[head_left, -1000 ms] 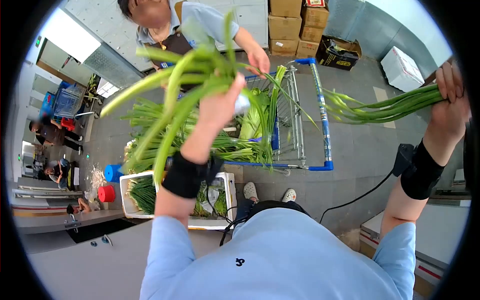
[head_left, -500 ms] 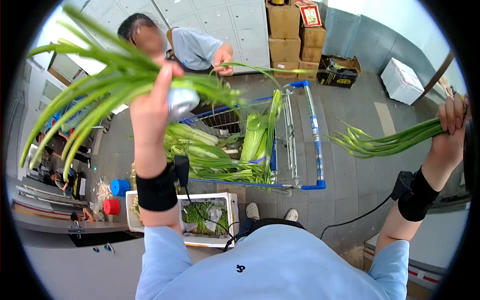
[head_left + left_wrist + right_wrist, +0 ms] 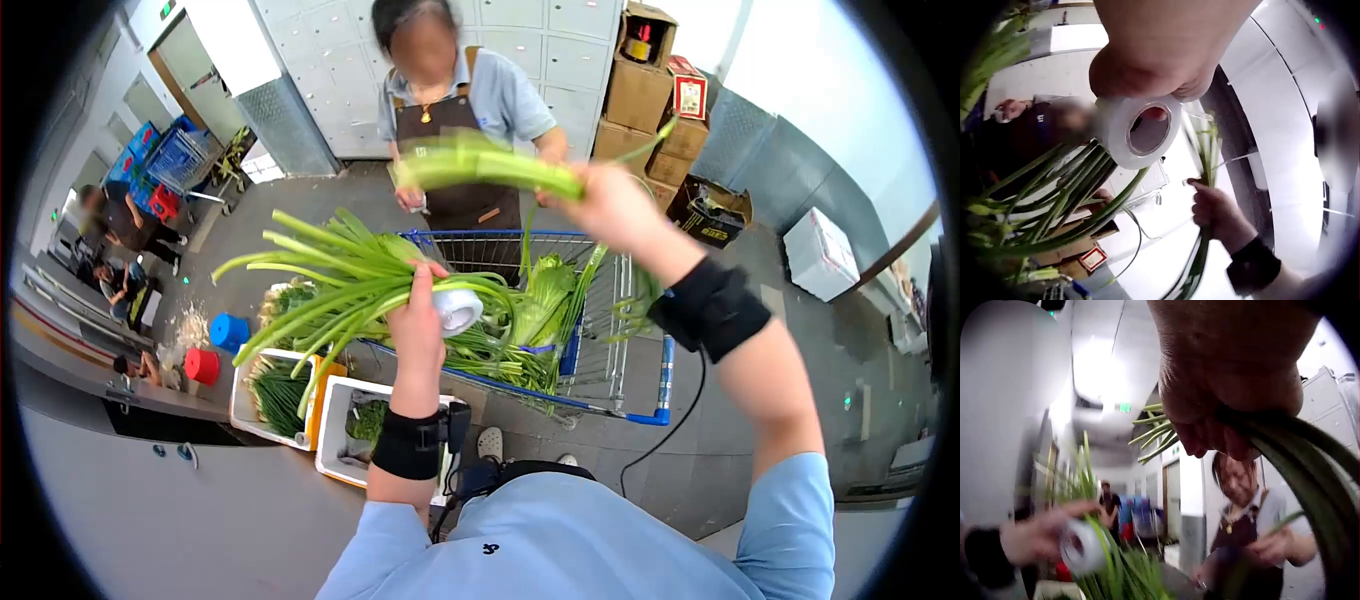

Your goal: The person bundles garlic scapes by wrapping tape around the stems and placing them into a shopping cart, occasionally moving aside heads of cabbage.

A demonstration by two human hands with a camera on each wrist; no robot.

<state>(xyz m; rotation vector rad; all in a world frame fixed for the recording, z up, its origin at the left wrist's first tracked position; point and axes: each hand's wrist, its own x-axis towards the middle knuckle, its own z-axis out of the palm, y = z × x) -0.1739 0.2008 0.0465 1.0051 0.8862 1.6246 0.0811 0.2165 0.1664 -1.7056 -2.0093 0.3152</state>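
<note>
My left hand grips a thick bunch of long green onion stalks over the cart's near side, their pale ends fanning left. A white roll of tape is on the same hand; in the left wrist view the tape roll hangs under the palm. Raised above the cart, my right hand grips a second green onion bunch, blurred, with ends pointing left. In the right wrist view its dark leaves trail down to the right.
A blue-rimmed shopping cart holds cabbage and other greens. Foam boxes of vegetables stand near my feet. Opposite, a person in a brown apron handles a stalk. Cardboard boxes are stacked behind; red and blue buckets stand left.
My right hand has swung from the far right to above the cart with its bunch. The left hand dipped left, then came back toward the cart. The person opposite now stands more upright.
</note>
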